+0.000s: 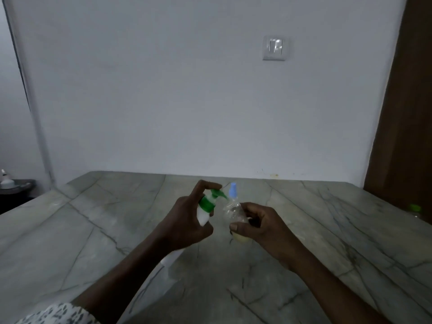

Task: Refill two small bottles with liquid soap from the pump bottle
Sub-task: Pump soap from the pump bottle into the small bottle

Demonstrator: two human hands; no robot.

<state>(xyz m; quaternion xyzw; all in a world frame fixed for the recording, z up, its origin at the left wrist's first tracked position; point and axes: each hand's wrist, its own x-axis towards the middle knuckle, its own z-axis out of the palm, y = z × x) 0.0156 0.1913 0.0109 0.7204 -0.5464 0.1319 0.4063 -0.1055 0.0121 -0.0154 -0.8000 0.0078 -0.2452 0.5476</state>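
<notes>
Gripping the pump bottle (203,216), the left hand (187,222) aims it at the small bottle (233,212) — pinched in the right hand (265,228) above the table (332,239). Probably light, slick, thin-walled — hold its body gently.

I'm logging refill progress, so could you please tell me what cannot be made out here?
Head view:
- The small clear bottle: its mouth is blurred, and the right hand covers its lower part, so the fill level is unclear.
- The pump bottle: the left hand hides most of its body.
- The blue cap: whatever is under it sits behind that bottle.
- The green object near the right edge: too small and blurred.
</notes>
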